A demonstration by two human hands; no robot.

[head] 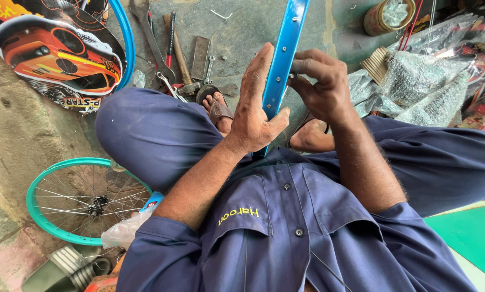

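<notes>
A bright blue bicycle wheel rim (pixel 286 48) stands on edge between my knees and runs up out of the top of the view. My left hand (pixel 256 105) braces its left side, thumb hooked around the rim's lower part and fingers stretched flat along it. My right hand (pixel 321 81) pinches something small against the rim's right edge at one of the spoke holes; the small part itself is hidden by my fingertips. I sit cross-legged in dark blue work clothes.
A teal spoked wheel (pixel 80 197) lies on the floor at left. Wrenches, a hammer and other tools (pixel 180 54) lie ahead. Clear bags of small metal parts (pixel 421 89) and a tin (pixel 386 16) sit at right. A printed wheel disc (pixel 53 48) leans top left.
</notes>
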